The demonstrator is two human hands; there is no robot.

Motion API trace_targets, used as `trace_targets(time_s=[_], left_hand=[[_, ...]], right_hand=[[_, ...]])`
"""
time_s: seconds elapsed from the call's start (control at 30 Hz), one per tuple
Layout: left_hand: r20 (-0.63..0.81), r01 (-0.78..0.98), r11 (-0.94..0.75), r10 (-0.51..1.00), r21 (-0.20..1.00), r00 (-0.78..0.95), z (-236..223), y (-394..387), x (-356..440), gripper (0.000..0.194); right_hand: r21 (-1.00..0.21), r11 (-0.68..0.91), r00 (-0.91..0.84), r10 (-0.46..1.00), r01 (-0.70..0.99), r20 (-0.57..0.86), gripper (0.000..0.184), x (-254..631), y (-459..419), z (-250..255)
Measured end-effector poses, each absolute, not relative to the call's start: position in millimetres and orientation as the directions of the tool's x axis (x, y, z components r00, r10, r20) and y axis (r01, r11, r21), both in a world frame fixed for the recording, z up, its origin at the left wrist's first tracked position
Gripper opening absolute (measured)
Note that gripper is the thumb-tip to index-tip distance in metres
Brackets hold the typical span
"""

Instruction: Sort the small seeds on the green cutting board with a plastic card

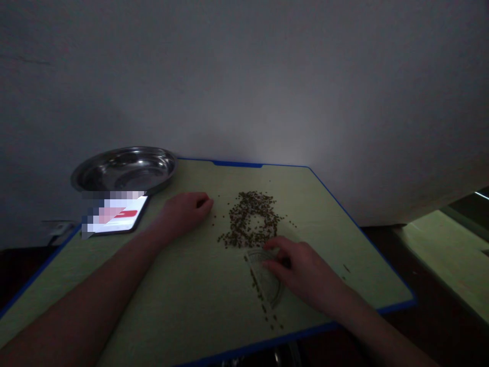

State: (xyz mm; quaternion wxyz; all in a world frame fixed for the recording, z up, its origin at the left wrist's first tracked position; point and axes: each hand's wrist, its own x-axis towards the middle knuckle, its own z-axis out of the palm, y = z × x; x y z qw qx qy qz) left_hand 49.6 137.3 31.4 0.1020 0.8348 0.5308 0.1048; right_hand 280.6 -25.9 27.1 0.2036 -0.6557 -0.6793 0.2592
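Note:
A loose pile of small dark seeds or grains is spread on the pale green tabletop, with a bare patch in its middle. My right hand has its curled fingers and thumb on a clear, half-round protractor, at the near side of the pile. Along the protractor's straight edge runs a thin line of grains toward the table's front. To the left of the pile, my left hand rests on the table in a loose fist, apart from the grains. Nothing shows in its fingers.
A wide steel basin stands at the table's back left corner. In front of it lies a phone with its screen lit. The blue-edged table meets a grey wall. Metal shows below the front edge.

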Motion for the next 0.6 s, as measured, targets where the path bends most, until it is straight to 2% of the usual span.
trace_targets(time_s=[0.17, 0.27, 0.43, 0.6], left_hand=[[0.077, 0.855, -0.43, 0.901, 0.289, 0.427, 28.2, 139.0, 47.5, 0.038], [0.073, 0.855, -0.425, 0.903, 0.297, 0.423, 28.3, 139.3, 47.5, 0.04], [0.057, 0.871, -0.408, 0.911, 0.274, 0.409, 31.5, 139.0, 50.0, 0.041], [0.051, 0.87, -0.408, 0.91, 0.277, 0.411, 31.9, 140.4, 51.1, 0.042]], right_hand=[[-0.719, 0.013, -0.092, 0.993, 0.695, -0.071, 0.021, 282.8, -24.0, 36.6], [-0.751, 0.015, -0.049, 0.999, 0.66, -0.023, 0.021, 308.5, -29.5, 49.5], [-0.669, -0.083, 0.187, 0.979, 0.739, 0.086, 0.032, 390.0, -50.4, 63.2], [-0.593, -0.245, 0.312, 0.95, 0.767, 0.011, 0.039, 446.0, -75.4, 56.7]])
